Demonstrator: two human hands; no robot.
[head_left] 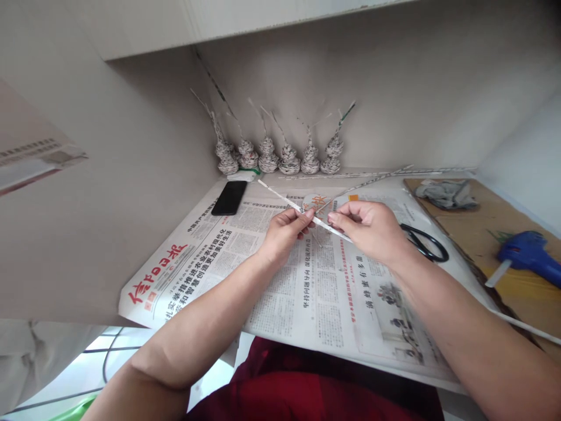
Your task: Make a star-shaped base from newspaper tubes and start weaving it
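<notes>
My left hand pinches a thin rolled-newspaper stick between thumb and fingers. The white stick runs slantwise from the upper left down beneath my right hand. My right thumb and fingers are closed at its lower part, where the palm hides its end. Other thin paper strips cross near my left fingertips; how they join there is too small to tell. Black-handled scissors lie beside my right wrist, partly covered by it. Both hands are over a spread newspaper.
Several gourd-shaped woven paper pieces stand along the back wall. A black phone lies at left. On a brown board at right are a grey cloth and a blue glue gun. A shelf edge overhangs above.
</notes>
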